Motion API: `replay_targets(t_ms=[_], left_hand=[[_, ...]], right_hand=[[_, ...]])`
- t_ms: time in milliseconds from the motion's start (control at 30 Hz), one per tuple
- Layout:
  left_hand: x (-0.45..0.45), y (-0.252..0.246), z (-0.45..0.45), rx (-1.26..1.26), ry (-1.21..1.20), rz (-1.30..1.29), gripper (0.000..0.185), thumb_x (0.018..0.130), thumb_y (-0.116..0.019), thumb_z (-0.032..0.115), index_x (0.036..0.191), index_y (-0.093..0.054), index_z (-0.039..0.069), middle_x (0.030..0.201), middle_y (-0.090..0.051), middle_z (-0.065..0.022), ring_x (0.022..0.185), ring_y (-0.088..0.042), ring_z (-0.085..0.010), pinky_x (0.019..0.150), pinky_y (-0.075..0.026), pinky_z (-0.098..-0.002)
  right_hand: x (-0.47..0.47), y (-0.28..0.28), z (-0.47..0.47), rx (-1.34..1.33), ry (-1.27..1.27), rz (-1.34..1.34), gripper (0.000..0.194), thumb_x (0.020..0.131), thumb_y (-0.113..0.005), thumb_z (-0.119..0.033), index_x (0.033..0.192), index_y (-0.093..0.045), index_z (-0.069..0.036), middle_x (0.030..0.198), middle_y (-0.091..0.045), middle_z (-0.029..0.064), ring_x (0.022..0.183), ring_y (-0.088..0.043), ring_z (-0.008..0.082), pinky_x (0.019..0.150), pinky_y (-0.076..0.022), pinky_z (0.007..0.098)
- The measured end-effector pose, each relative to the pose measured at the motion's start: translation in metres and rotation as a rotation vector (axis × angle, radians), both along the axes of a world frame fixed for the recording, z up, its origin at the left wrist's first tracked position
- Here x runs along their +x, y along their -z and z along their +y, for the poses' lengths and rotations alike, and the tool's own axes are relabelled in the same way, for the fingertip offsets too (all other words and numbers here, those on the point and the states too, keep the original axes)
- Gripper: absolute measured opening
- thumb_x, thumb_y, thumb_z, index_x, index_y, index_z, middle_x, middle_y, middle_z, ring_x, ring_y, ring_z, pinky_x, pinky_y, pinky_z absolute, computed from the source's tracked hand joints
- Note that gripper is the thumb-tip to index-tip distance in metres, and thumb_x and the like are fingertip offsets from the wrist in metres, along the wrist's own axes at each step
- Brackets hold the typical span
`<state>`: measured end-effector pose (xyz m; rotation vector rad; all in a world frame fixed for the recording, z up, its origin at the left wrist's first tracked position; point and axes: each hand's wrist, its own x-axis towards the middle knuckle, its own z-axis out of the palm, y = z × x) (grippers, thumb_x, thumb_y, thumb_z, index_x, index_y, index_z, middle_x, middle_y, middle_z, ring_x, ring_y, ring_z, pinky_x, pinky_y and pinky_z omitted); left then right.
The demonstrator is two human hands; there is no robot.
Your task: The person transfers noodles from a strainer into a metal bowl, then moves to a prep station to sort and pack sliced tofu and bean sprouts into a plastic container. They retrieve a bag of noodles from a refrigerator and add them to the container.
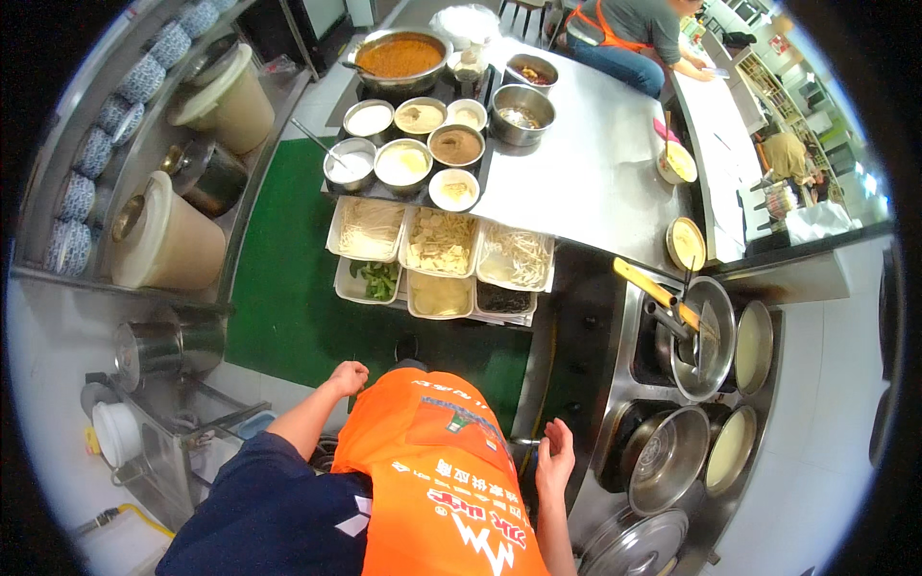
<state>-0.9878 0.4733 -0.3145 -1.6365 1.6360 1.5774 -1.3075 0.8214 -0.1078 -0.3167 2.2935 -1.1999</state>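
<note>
My left hand (351, 378) hangs beside the orange apron (439, 461) with its fingers loosely curled; no object shows in it. On the other side, my right hand (556, 455) is held with its fingers apart and holds nothing. It is nearest to the metal cooking counter (612, 403). Ahead, plastic tubs sit in two rows, among them enoki mushrooms (369, 225), bean sprouts (513, 252) and green leaves (378, 279). Above them stand several bowls of powders, such as a brown powder bowl (456, 146), and a large pot of orange-red sauce (400, 57).
To the right, a large steel pan (709, 374) holds yellow-handled utensils (652, 291) beside a second steel pan (666, 461). Shelves at left carry patterned bowls (94, 153) and lidded buckets (173, 237). Green matting (277, 252) covers the floor. A person (627, 43) sits beyond the steel table (576, 173).
</note>
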Motion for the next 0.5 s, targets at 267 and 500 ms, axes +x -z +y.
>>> replay_targets(t_ms=[267, 500], left_hand=[[-0.003, 0.037, -0.076, 0.025, 0.1, -0.088, 0.018, 0.093, -0.056, 0.013, 0.105, -0.066, 0.005, 0.08, -0.066, -0.006, 0.066, -0.063, -0.0155, 0.052, -0.051, -0.0331], [-0.07, 0.064, -0.077, 0.199, -0.005, -0.02, 0.021, 0.095, -0.057, 0.015, 0.112, -0.065, 0.005, 0.086, -0.067, -0.0037, 0.07, -0.064, -0.0134, 0.056, -0.052, -0.0292]], right_hand=[[0.019, 0.026, -0.112, 0.036, -0.131, -0.106, 0.045, 0.093, -0.056, 0.003, 0.136, -0.05, -0.004, 0.123, -0.064, 0.0129, 0.112, -0.063, 0.0199, 0.095, -0.0496, 0.0314], [-0.039, 0.183, -0.136, 0.238, -0.127, -0.216, 0.044, 0.092, -0.062, -0.006, 0.135, -0.05, -0.002, 0.114, -0.068, 0.0126, 0.102, -0.065, 0.0184, 0.088, -0.0518, 0.0311]])
